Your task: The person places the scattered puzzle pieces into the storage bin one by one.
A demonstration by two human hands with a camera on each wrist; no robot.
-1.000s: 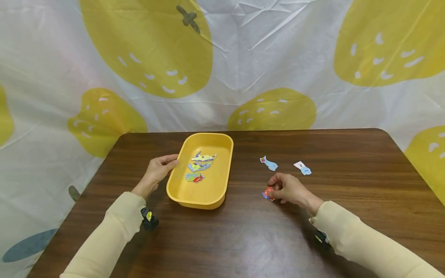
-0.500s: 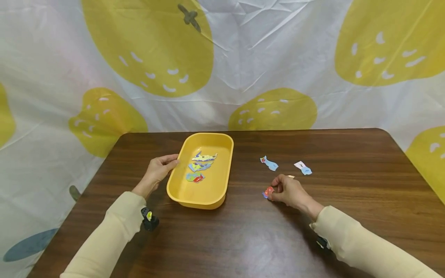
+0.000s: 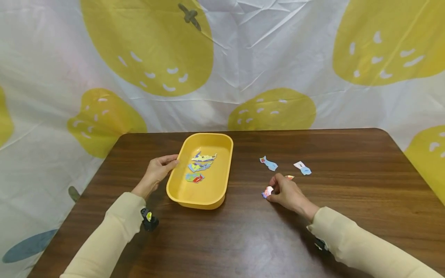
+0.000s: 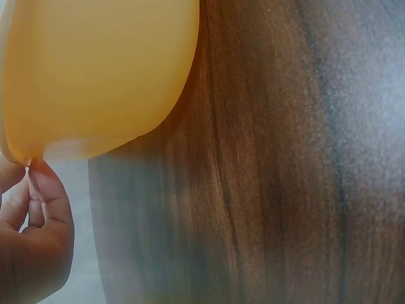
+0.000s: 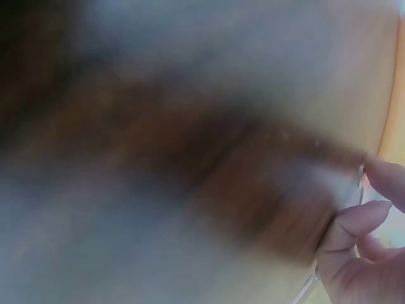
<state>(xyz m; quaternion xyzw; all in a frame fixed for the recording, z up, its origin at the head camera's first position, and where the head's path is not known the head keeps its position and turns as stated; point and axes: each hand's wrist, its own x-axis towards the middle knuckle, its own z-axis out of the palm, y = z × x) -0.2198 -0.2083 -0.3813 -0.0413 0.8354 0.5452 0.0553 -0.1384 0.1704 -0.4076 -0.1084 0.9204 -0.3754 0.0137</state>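
My left hand (image 3: 156,172) pinches the left rim of a yellow plastic tray (image 3: 217,193). The left wrist view also shows fingertips meeting at that rim. Three colourful cut-outs (image 3: 200,166) lie in a column inside the tray. Between thumb and index finger, my right hand (image 3: 290,193) pinches a small glossy cut-out (image 3: 267,192), red and purple with a bright glare, just over the table. Whether it is paper or a sticker I cannot tell. Part of it is hidden by the fingers. In the blurred right wrist view, thumb and finger (image 5: 357,225) appear at the right edge.
Two light-blue cut-outs (image 3: 269,163) lie on the brown wooden table (image 3: 236,239) beyond my right hand, one further right (image 3: 303,168). Another small piece (image 3: 289,177) peeks out behind that hand. A white curtain (image 3: 222,77) with yellow fruit hangs behind the table.
The pinched cut-out has tilted and now catches the light. My right hand has shifted slightly, baring more of the piece behind it. The left hand and tray stay put.
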